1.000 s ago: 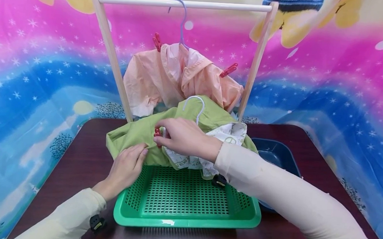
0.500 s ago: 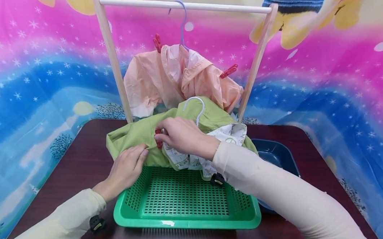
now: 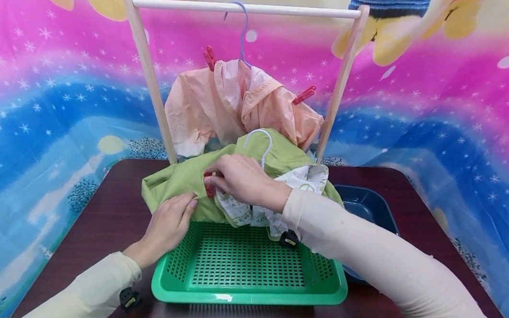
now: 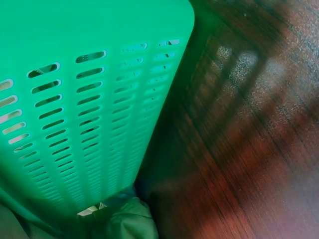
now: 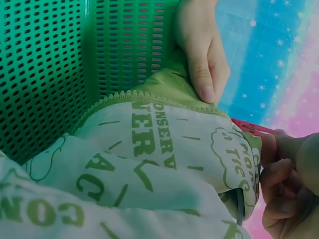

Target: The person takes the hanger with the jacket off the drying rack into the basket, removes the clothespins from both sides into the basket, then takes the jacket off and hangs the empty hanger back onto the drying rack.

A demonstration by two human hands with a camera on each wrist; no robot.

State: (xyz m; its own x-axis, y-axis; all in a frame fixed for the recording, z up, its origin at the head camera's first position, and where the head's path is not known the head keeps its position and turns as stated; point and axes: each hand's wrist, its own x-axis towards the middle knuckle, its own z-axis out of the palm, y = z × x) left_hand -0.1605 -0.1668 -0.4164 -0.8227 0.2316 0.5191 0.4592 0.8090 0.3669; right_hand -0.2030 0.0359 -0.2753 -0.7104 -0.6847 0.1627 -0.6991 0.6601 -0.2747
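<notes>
A green jacket (image 3: 182,174) with a white printed lining (image 5: 149,134) lies over the far part of a green perforated basket (image 3: 247,300). The hook of a white hanger (image 3: 267,147) stands up from its collar area. My right hand (image 3: 246,182) pinches a red clothespin (image 3: 209,188) at the jacket's left front edge; the right wrist view shows this clothespin (image 5: 254,127) reaching the cloth beside the zip. My left hand (image 3: 169,222) rests on the jacket's left side, fingers laid along the fabric. In the left wrist view the basket wall (image 4: 99,124) fills much of the picture.
Behind, a wooden rack (image 3: 349,77) carries a pink jacket (image 3: 266,107) on a purple hanger (image 3: 245,31), with red clothespins (image 3: 304,95) on its shoulders. A dark blue basin (image 3: 368,208) stands to the right on the dark brown table (image 3: 104,218). A patterned backdrop encloses the table.
My right thumb and fingers have shifted slightly around the red clothespin. My left hand and the green jacket have hardly moved.
</notes>
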